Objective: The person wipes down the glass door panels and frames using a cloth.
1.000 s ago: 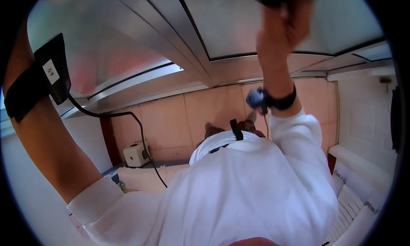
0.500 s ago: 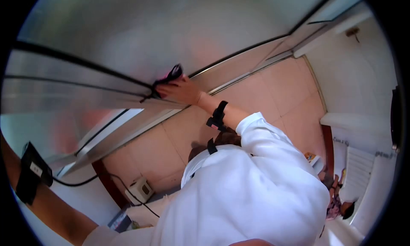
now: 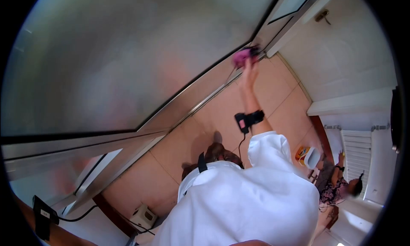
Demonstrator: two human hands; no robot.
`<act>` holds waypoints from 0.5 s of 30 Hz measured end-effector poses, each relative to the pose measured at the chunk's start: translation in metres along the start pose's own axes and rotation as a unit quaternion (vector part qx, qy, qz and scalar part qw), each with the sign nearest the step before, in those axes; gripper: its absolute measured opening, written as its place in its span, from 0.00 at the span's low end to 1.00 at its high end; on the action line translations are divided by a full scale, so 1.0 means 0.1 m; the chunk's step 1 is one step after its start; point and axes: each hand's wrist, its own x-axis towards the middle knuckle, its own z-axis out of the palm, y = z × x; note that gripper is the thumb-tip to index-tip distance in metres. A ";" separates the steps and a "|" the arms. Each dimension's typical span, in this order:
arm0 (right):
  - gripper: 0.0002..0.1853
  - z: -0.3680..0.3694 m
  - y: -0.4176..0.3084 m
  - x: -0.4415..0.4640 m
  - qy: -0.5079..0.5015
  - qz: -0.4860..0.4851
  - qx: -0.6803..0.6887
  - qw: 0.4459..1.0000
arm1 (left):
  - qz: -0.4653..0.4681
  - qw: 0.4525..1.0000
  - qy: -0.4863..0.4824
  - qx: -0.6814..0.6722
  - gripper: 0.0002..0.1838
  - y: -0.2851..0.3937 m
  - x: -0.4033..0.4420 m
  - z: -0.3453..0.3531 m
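Observation:
My right hand [image 3: 249,73] reaches out along the lower metal frame [image 3: 200,92] of a frosted glass panel [image 3: 128,62]. Its fingers are closed on a pink and dark cloth [image 3: 243,57], which is pressed to the frame near its far right end and is partly blurred. A black strap with a small device [image 3: 247,120] is on my right forearm. At the lower left, my left forearm wears a similar black strap [image 3: 44,217]; the left hand itself lies beyond the picture's edge.
Pink floor tiles [image 3: 171,139] lie below me. A white and orange tub [image 3: 308,156] stands on the right, close to another person [image 3: 335,188] by a white radiator [image 3: 358,154]. A small beige box [image 3: 144,216] and a cable are at the lower left. A door handle [image 3: 322,16] is upper right.
My right hand has moved with the cloth to the right and up along the frame, and the arm has straightened. The view has shifted; my left forearm sits lower in it.

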 end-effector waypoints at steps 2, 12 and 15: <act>0.19 0.09 -0.47 0.62 0.077 -0.148 -0.045 0.985 | 0.020 1.000 -0.009 0.003 0.28 0.03 0.02 -0.01; 0.27 0.77 -0.49 1.44 0.020 -0.354 -0.221 0.909 | -0.014 0.999 -0.039 -0.013 0.28 0.07 0.00 -0.03; 0.27 0.57 0.10 1.09 0.010 -0.191 -0.253 0.948 | -0.002 0.999 -0.035 -0.012 0.28 0.06 -0.04 -0.03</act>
